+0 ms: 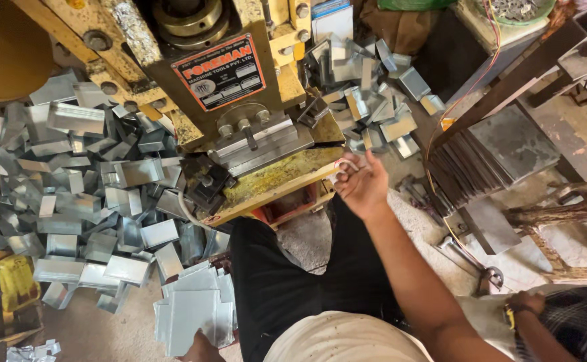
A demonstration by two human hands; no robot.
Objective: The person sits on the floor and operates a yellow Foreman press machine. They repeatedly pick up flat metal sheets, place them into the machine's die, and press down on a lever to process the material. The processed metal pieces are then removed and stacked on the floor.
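The right hand [362, 182] reaches to the front right corner of the yellow press bed [277, 177], its grip loosely open, fingertips at a small bent metal piece [347, 163]. The left hand [200, 350] pinches a stack of flat metal sheets [193, 312] by its near edge, above the floor.

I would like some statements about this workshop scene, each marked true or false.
1. The right hand is raised near the edge of the yellow press. True.
2. The left hand is at a stack of flat metal sheets. True.
3. The bent metal pieces lie only on the person's right. False: piles lie on both sides of the press.
4. The person's trousers are white. False: they are black.
5. The right hand holds a hammer. False: no hammer is seen.
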